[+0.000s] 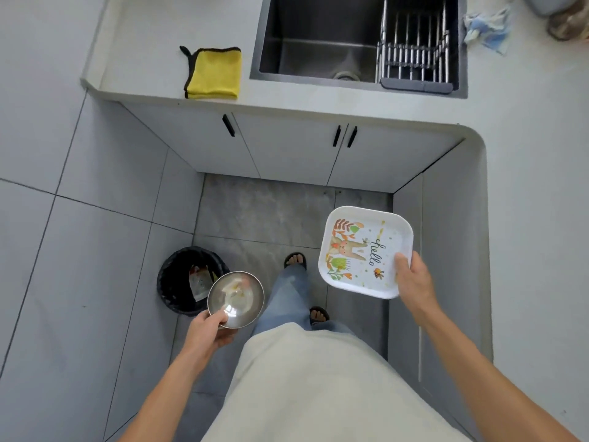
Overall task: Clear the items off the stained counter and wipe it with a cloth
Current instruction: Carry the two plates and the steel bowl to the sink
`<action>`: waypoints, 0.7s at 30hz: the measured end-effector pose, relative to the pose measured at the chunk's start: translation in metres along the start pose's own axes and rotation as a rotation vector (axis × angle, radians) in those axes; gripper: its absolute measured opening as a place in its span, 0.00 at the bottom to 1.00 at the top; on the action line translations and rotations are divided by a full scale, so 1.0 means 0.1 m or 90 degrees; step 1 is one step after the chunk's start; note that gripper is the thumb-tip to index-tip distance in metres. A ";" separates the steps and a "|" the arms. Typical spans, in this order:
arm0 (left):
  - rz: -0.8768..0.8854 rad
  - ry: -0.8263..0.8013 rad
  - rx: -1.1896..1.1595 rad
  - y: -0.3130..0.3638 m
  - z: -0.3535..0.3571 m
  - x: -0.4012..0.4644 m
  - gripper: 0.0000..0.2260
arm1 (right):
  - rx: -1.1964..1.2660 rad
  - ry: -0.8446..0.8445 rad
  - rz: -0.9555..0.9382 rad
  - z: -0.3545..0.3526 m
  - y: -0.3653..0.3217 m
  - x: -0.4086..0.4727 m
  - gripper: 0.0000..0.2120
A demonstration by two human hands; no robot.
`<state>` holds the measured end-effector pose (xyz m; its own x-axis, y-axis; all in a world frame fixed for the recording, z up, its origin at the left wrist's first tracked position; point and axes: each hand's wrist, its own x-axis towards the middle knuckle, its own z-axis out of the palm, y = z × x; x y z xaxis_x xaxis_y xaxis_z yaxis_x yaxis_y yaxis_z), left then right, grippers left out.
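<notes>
My left hand (208, 330) grips the near rim of a round steel bowl (237, 298) with pale scraps in it, held next to and partly over a black bin (178, 275). My right hand (414, 279) holds a square white plate (360, 247) printed with a rabbit and "hello", thumb on its rim, above the floor beside the counter's side arm. A folded yellow cloth (215, 73) with a dark edge lies on the grey counter (143, 74), left of the sink (318, 46).
The bin holds a wrapper. A metal dish rack (414, 55) sits in the sink's right half. A crumpled blue and white cloth (487, 30) lies on the counter at the far right. Cabinet doors with black handles (344, 135) face me. The counter wraps round on my right.
</notes>
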<state>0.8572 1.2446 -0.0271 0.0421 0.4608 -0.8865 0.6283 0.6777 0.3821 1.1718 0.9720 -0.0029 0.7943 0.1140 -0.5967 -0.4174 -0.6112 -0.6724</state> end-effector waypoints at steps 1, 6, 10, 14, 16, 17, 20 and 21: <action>0.000 -0.005 0.005 0.13 0.05 0.06 0.04 | -0.002 0.003 0.005 0.01 -0.07 0.06 0.09; 0.046 -0.056 0.032 1.00 0.44 0.28 0.04 | 0.008 0.027 0.032 -0.01 -0.34 0.28 0.10; 0.071 -0.102 0.073 1.85 0.82 0.47 0.07 | 0.021 0.084 0.077 -0.14 -0.52 0.47 0.09; 0.099 -0.115 0.082 2.52 1.17 0.62 0.07 | 0.026 0.099 0.116 -0.27 -0.55 0.74 0.09; 0.112 -0.119 0.085 2.85 1.34 0.67 0.05 | 0.030 0.101 0.125 -0.31 -0.67 0.91 0.10; 0.117 -0.116 0.082 3.01 1.44 0.72 0.05 | 0.031 0.102 0.128 -0.33 -0.75 1.06 0.10; 0.116 -0.110 0.081 3.28 1.60 0.79 0.03 | 0.038 0.094 0.120 -0.33 -1.00 1.35 0.10; 0.115 -0.106 0.079 3.35 1.64 0.81 0.03 | 0.040 0.090 0.114 -0.33 -1.11 1.47 0.10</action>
<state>1.1982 1.4151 -0.0140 0.2830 0.4594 -0.8419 0.6893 0.5129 0.5116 1.3494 1.0307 -0.0020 0.7572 -0.1051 -0.6446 -0.5805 -0.5608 -0.5904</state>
